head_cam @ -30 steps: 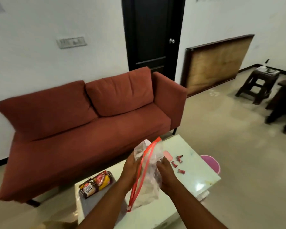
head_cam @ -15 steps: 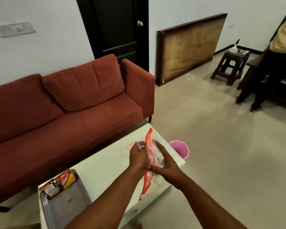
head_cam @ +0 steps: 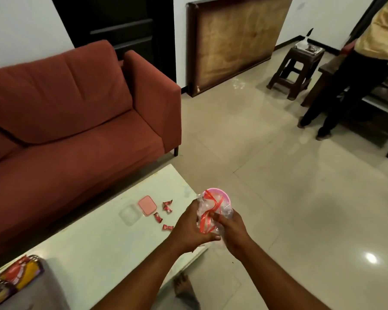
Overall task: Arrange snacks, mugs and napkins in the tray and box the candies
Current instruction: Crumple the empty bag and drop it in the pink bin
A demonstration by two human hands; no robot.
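Observation:
My left hand (head_cam: 192, 228) and my right hand (head_cam: 232, 231) both grip a crumpled clear plastic bag with a red zip strip (head_cam: 210, 210), held past the right edge of the white table (head_cam: 94, 247), over a pink bin (head_cam: 225, 195). On the table lie several red-wrapped candies (head_cam: 165, 214), a small clear box (head_cam: 130, 214) and its pink lid (head_cam: 147, 205). At the lower left, snack packets (head_cam: 14, 276) lie in a metal tray (head_cam: 39, 261).
A red sofa (head_cam: 72, 121) stands behind the table. A person (head_cam: 354, 70) stands at the right near a dark stool (head_cam: 298, 68) and a bench. A wooden board (head_cam: 238, 39) leans on the wall. My bare foot (head_cam: 183, 287) shows below the table edge.
The bag has been scrunched from a long flat shape into a ball and carried right, off the table edge and over the pink bin. The view has swung right and down.

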